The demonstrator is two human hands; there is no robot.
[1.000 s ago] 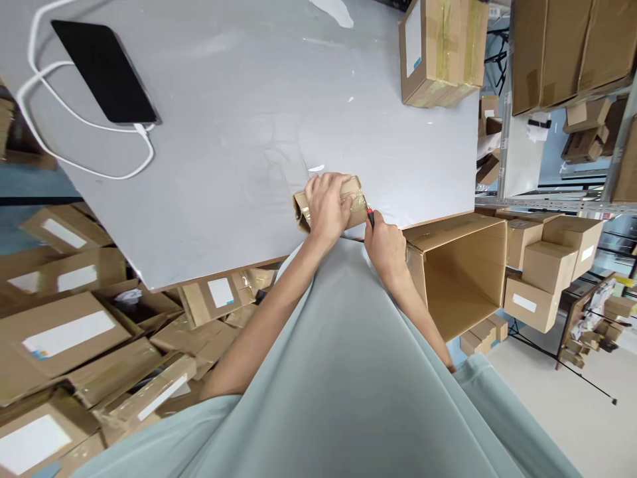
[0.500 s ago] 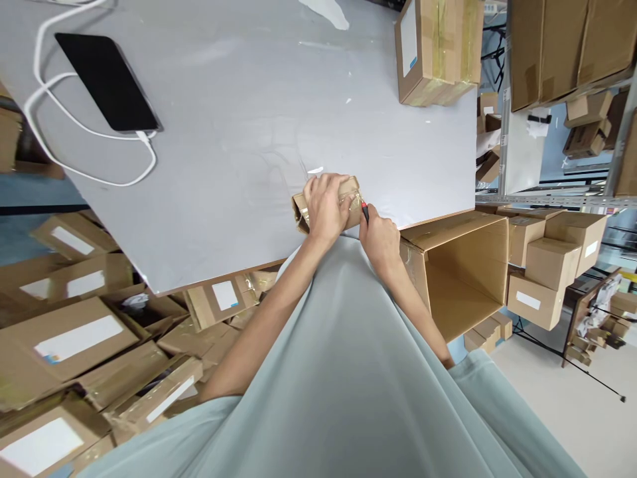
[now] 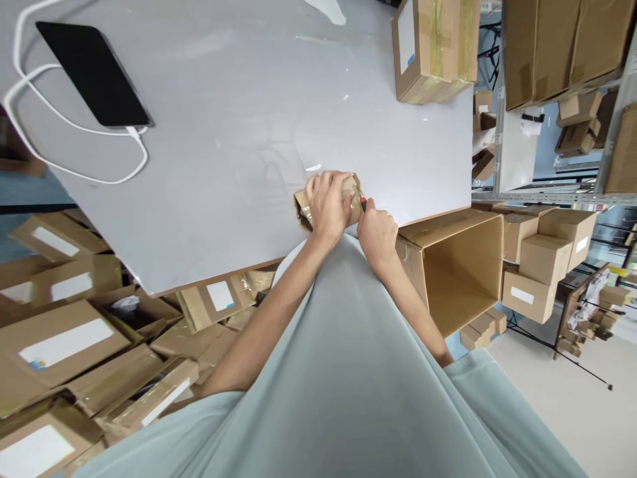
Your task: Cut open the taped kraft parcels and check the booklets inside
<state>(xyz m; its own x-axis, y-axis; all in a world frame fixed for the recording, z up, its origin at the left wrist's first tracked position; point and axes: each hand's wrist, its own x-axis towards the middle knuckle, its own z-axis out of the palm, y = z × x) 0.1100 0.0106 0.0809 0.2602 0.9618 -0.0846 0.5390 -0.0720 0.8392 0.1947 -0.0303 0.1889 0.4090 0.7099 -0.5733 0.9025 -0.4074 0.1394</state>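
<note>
A small taped cardboard box (image 3: 355, 210) rests at the near edge of the grey table (image 3: 209, 172), in front of my body. My left hand (image 3: 328, 204) lies over the box and grips it, hiding much of its top. Closed around a small red-and-black tool, my right hand (image 3: 377, 231) is at the box's right end. The tool (image 3: 363, 203) looks like a utility knife; its tip is against or very close to the box's taped edge, and its blade cannot be made out.
A black phone (image 3: 94, 76) with a white cable lies at the table's left. Taped boxes (image 3: 432, 53) stand at the back right. An open empty carton (image 3: 460, 272) sits beside the near right edge. Several cardboard boxes (image 3: 74, 338) are piled at lower left; shelving (image 3: 517, 146) stands right.
My right hand and the tool have shifted slightly up along the box's right end. My left hand keeps its grip. The whole view has moved a little.
</note>
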